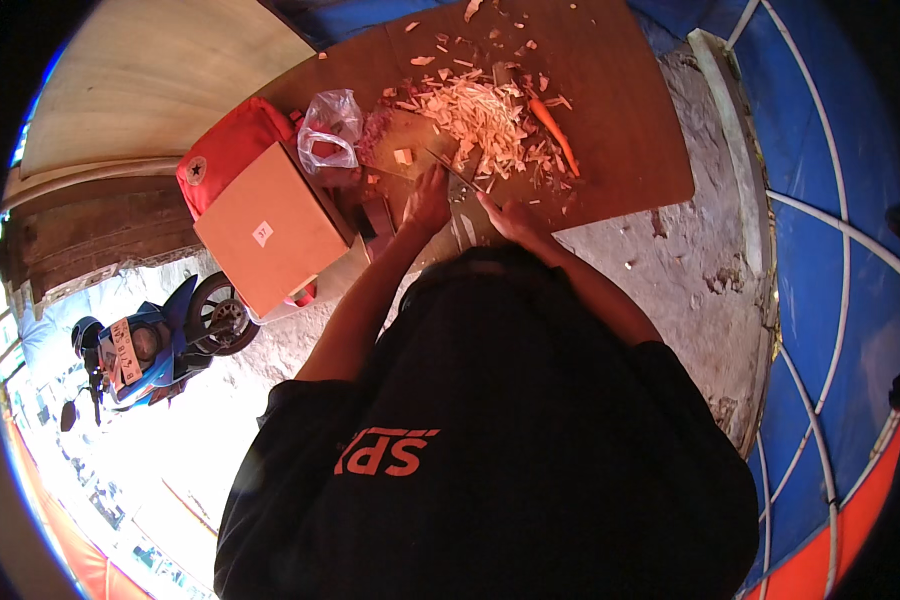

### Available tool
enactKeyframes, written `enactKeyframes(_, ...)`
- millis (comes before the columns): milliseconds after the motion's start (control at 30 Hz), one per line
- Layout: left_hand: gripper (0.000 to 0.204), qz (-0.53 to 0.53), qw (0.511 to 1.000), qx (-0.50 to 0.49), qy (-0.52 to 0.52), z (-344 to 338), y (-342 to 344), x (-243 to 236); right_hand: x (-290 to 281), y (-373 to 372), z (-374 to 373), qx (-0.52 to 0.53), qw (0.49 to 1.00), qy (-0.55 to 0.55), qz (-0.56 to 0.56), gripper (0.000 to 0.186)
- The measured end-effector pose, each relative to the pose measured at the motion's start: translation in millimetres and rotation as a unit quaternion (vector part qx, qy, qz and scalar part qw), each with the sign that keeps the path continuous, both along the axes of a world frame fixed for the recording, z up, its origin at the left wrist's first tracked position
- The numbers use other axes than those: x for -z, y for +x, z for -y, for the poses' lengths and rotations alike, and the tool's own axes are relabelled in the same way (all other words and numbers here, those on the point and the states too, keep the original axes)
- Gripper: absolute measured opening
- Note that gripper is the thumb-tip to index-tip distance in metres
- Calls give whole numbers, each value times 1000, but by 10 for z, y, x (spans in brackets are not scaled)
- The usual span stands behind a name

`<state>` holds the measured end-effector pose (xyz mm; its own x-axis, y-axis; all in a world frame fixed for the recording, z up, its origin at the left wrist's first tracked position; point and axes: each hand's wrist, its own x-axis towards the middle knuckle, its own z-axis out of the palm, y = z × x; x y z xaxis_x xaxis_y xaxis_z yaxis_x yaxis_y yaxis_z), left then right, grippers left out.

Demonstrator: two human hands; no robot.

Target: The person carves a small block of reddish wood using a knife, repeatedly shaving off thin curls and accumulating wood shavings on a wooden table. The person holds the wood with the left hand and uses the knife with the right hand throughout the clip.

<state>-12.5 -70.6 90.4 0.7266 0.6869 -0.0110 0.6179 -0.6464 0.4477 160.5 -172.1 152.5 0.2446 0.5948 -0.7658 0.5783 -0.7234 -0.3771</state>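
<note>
My right hand (518,222) is closed round the handle of a knife (457,172), whose thin blade points to the far left over the cutting board (395,158). Against the near side of the blade is my left hand (427,203), fingers bent and pressed together; whatever they pinch is too small to make out. A pale cut block (403,156) lies on the board just beyond the left fingers. Past the knife spreads a heap of pale cut sticks (485,115). On its right lies a long orange carrot (554,136).
Left of the board are a clear plastic bag (330,130), a brown cardboard box (270,230) and a red bag (232,140). Scraps are scattered over the brown table (625,130). A blue motorcycle (155,345) stands at the left; blue sheeting (820,130) hangs at the right.
</note>
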Motion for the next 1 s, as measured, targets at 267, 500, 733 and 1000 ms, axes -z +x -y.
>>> enactKeyframes(267, 60, -36, 998, 40, 24, -39, -27, 37, 143, 4, 76, 1, 1000, 17, 3, 99)
enactKeyframes(500, 63, -20, 1000, -2, -21, -7, -23, 45, 240, 10, 51, -22, 999, 42, -12, 97)
enactKeyframes(733, 62, -6, 1000, 12, 12, -8, -19, 41, 459, -94, -278, 13, 998, 47, 26, 90)
enactKeyframes(1000, 62, -16, 1000, 14, 21, 8, -15, 3, 353, -68, -85, 32, 996, 78, 25, 97)
